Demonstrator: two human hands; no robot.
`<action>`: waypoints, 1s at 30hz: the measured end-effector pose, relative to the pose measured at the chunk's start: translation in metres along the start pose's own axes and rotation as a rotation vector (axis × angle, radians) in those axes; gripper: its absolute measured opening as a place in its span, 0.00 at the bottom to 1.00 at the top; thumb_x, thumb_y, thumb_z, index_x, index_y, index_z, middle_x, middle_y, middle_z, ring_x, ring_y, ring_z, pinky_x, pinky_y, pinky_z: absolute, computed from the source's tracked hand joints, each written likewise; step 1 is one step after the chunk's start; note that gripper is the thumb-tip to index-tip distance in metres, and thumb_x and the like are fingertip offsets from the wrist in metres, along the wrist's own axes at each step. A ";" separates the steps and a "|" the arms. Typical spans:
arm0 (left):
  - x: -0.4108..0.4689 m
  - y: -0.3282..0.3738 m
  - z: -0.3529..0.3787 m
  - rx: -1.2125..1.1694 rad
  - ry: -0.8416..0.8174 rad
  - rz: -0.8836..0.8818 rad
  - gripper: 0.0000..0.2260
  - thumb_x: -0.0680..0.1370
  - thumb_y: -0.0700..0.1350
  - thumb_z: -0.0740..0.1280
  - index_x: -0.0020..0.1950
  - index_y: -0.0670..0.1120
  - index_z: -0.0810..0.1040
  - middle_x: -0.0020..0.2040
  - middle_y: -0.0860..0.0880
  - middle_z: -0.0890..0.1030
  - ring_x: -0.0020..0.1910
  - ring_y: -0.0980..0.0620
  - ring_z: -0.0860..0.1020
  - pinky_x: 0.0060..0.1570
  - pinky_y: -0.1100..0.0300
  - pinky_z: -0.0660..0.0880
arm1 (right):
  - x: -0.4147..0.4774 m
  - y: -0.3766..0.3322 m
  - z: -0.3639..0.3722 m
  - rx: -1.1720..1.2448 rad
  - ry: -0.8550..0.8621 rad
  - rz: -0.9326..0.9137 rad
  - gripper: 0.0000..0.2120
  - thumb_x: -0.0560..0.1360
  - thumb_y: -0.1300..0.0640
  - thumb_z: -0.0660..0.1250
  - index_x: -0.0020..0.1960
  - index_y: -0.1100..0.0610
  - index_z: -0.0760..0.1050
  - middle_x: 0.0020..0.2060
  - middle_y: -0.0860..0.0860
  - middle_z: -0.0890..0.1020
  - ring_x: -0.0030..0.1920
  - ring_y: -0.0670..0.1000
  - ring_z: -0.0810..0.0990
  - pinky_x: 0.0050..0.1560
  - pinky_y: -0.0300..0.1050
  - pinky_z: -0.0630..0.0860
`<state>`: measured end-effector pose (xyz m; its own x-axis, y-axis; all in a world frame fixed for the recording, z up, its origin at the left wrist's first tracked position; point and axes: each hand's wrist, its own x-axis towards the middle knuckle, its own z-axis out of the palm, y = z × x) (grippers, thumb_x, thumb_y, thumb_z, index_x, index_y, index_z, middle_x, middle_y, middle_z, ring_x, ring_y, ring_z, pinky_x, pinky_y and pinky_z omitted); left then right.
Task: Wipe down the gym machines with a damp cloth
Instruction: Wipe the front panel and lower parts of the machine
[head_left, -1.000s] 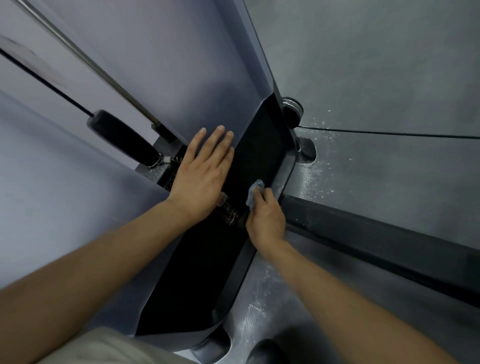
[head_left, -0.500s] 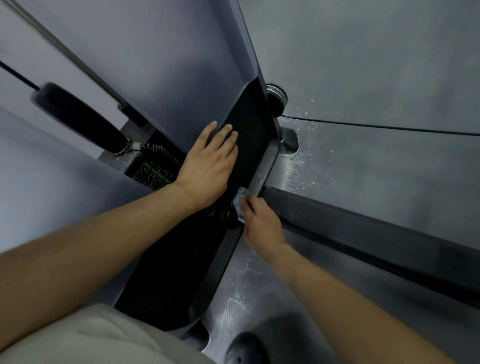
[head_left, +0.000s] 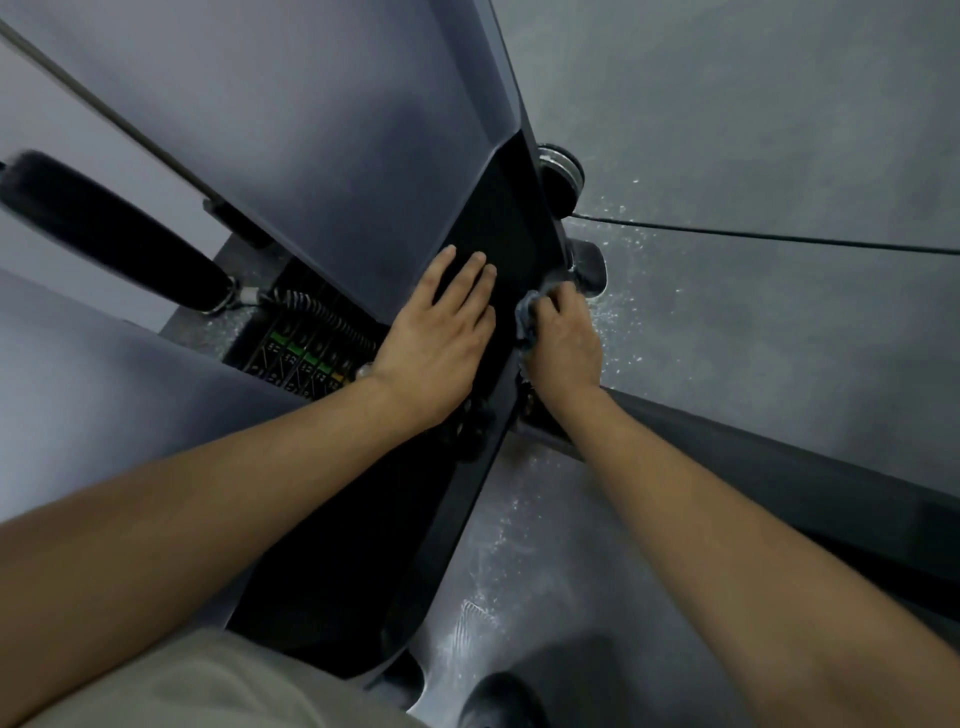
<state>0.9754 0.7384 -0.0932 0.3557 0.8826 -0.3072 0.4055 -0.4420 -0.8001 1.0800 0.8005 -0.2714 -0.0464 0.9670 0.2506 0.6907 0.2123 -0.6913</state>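
I see the gym machine's black panel (head_left: 498, 228) running under both hands. My left hand (head_left: 441, 332) lies flat on it, fingers straight, likely bracing me. Just beside it, my right hand (head_left: 563, 343) bunches the cloth (head_left: 525, 319) against the panel's edge, I judge to scrub there.

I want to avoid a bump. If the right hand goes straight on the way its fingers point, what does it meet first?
Probably the dark machine foot just ahead of the right hand and its cloth; depth is unclear.
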 end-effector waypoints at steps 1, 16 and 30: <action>0.001 0.000 0.001 -0.002 0.005 -0.001 0.30 0.84 0.51 0.44 0.85 0.44 0.62 0.87 0.36 0.50 0.86 0.36 0.45 0.82 0.33 0.40 | -0.002 -0.003 0.001 0.003 0.008 -0.004 0.20 0.69 0.69 0.77 0.59 0.61 0.79 0.57 0.57 0.77 0.53 0.59 0.77 0.38 0.49 0.75; 0.011 0.000 0.005 -0.068 0.035 -0.018 0.29 0.82 0.51 0.47 0.82 0.45 0.67 0.87 0.37 0.53 0.87 0.38 0.47 0.82 0.34 0.40 | -0.076 0.003 0.007 0.190 0.027 -0.262 0.11 0.74 0.67 0.72 0.56 0.63 0.82 0.52 0.57 0.81 0.49 0.61 0.79 0.43 0.53 0.79; 0.010 0.001 0.005 -0.131 0.057 -0.048 0.29 0.82 0.51 0.49 0.81 0.46 0.70 0.86 0.39 0.56 0.87 0.40 0.49 0.83 0.36 0.40 | -0.017 0.006 -0.005 0.051 0.117 -0.061 0.10 0.76 0.65 0.70 0.56 0.57 0.79 0.46 0.53 0.80 0.44 0.56 0.77 0.35 0.51 0.74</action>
<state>0.9749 0.7480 -0.1000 0.3790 0.8945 -0.2369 0.5284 -0.4194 -0.7382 1.0885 0.7849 -0.2768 -0.0003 0.9296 0.3686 0.6511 0.2799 -0.7055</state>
